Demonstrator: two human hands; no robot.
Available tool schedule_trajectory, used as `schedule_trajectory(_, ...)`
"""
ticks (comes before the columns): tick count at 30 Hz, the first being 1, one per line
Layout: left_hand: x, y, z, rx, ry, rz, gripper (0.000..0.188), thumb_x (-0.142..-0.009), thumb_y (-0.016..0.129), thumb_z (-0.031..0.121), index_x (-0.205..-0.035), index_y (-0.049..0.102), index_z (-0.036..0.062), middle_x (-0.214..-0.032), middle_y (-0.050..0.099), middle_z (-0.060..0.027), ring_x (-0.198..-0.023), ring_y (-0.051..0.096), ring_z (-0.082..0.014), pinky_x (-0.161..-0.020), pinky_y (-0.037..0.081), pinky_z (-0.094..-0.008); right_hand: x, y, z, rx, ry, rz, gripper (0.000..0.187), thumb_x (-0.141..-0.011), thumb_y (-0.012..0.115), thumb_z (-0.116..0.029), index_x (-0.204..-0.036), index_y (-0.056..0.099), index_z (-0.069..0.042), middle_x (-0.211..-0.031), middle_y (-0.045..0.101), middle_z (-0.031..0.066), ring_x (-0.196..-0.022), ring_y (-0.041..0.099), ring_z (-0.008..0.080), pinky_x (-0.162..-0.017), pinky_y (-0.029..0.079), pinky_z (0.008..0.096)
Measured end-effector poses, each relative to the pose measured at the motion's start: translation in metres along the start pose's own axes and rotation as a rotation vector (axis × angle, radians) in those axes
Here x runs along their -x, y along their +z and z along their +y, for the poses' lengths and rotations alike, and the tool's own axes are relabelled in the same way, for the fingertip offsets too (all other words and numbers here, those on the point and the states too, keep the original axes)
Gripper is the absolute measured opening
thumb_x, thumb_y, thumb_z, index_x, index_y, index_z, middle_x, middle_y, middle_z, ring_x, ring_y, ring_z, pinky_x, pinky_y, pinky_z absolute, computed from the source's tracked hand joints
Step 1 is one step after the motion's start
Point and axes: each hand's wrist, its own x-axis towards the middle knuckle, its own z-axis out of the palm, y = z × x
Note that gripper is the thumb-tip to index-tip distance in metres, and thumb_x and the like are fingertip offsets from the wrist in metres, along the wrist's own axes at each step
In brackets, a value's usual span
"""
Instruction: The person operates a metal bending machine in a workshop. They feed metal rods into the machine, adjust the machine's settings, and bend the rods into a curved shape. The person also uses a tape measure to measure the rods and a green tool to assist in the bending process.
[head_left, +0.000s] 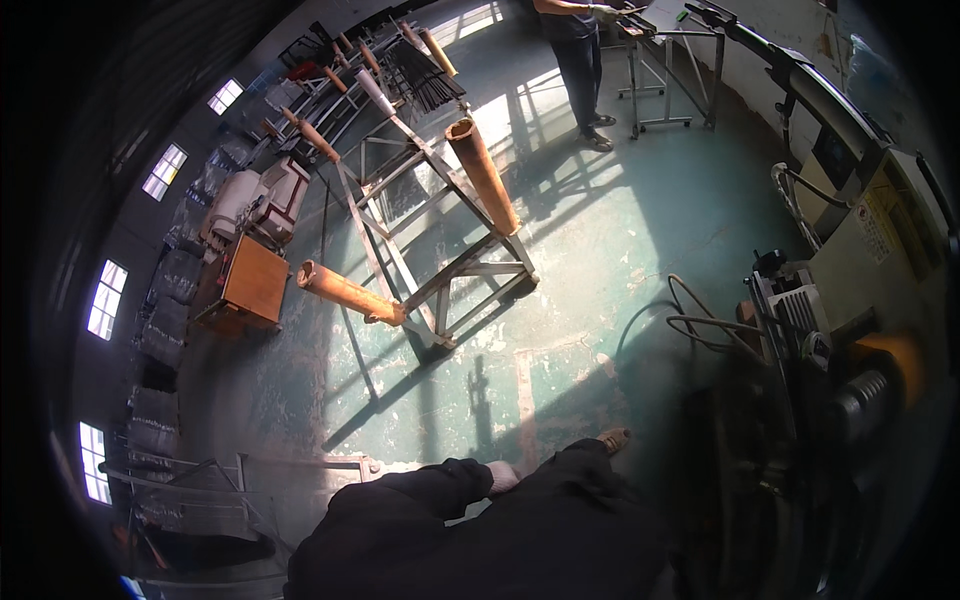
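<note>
Neither of my hands shows in the head view. My dark trouser legs (480, 540) fill the lower middle. A brown shoe (614, 439) sticks out past the right leg. A pale shape (502, 477) shows at the end of the left leg, too unclear to name. In front of me on the floor stands a metal frame rack (440, 290). Rusty-orange tubes are fitted at its corners, one upright tube (483, 178) and one leaning tube (350, 293) nearest to me.
A machine (860, 250) with a hose (700, 325) stands along the right. At the back, a co-worker (577, 60) stands by a metal work table (675, 30). An orange-brown cabinet (250, 282) is at the left. Dark bars (425, 78) lie on a rack farther back.
</note>
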Motion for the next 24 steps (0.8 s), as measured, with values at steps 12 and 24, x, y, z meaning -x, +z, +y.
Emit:
schedule_trajectory(12,0.131,0.145,-0.16,0.619,-0.063,-0.084,0.038,-0.108,0.075,0.034,-0.131,0.082,0.0044,-0.117,0.085,-0.0132,-0.105,0.078,-0.0211,-0.09,0.062,-0.0424,-0.006,0.041,-0.016,0.086,-0.165,-0.237,0.033,-0.111,0.072,-0.021,-0.129,0.079,0.007,-0.122,0.083,0.0244,-0.11,0.08,0.0349,-0.094,0.062,0.0415)
schedule_trajectory(24,0.119,0.288,-0.313,0.799,0.194,0.655,0.051,-0.117,0.058,0.049,-0.14,0.077,0.0074,-0.133,0.079,-0.027,-0.13,0.074,-0.0461,-0.111,0.055,-0.0525,0.059,0.151,-0.079,0.327,-0.415,-0.383,0.033,-0.11,0.072,-0.021,-0.127,0.079,0.006,-0.122,0.083,0.0243,-0.111,0.08,0.0348,-0.094,0.061,0.0418)
